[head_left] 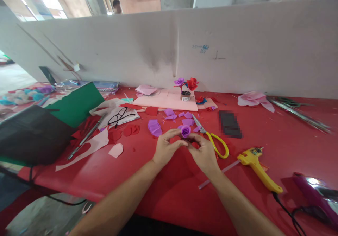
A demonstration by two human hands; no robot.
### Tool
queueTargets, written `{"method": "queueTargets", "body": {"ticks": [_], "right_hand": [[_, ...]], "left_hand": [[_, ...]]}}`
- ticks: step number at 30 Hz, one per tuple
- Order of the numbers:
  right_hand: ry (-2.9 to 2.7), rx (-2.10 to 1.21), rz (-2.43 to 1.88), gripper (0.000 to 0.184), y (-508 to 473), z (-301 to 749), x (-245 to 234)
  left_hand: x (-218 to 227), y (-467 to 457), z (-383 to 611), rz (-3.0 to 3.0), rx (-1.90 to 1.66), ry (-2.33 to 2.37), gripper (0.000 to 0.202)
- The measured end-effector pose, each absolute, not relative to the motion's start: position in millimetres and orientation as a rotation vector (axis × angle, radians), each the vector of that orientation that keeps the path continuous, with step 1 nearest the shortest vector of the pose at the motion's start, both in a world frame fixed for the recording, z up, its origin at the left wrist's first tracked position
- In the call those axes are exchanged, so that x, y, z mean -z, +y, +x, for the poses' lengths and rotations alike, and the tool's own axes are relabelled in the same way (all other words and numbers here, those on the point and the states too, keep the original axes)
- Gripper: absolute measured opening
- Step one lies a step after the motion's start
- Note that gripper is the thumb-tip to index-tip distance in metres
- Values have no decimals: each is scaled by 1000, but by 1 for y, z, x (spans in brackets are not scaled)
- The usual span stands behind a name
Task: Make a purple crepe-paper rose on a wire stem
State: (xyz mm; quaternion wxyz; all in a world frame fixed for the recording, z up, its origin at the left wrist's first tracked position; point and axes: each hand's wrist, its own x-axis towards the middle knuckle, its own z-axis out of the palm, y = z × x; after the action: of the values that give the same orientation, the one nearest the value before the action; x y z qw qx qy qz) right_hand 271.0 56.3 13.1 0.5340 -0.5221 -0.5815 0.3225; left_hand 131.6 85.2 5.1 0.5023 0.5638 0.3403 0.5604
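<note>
Both hands meet over the red table (148, 183), with a small purple paper rose (186, 131) between their fingertips. My left hand (167, 146) pinches it from the left side, thumb underneath. From the right, my right hand (204, 150) closes on the same flower, its fingers bent. The base of the rose is hidden by the fingers. Loose purple petals (154, 127) lie behind and left of the hands. Yellow-handled scissors (218, 144) rest just beyond my right hand, blades pointing away. A yellow glue gun (260, 169) with a clear glue stick lies to the right.
Finished paper flowers (192, 84) stand in a tape roll (185, 95) at the back. Glasses (120, 117), red petals (131, 130) and pink scraps (116, 150) lie left. A dark blurred rectangle (229, 124) lies right. A white partition (118, 53) borders the far edge.
</note>
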Motion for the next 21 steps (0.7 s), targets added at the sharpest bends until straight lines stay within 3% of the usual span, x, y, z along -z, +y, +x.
{"method": "queueTargets", "body": {"ticks": [21], "right_hand": [[-1394, -700, -1277, 15, 59, 264, -6]], "left_hand": [[-1, 88, 132, 1133, -1235, 876, 17]]}}
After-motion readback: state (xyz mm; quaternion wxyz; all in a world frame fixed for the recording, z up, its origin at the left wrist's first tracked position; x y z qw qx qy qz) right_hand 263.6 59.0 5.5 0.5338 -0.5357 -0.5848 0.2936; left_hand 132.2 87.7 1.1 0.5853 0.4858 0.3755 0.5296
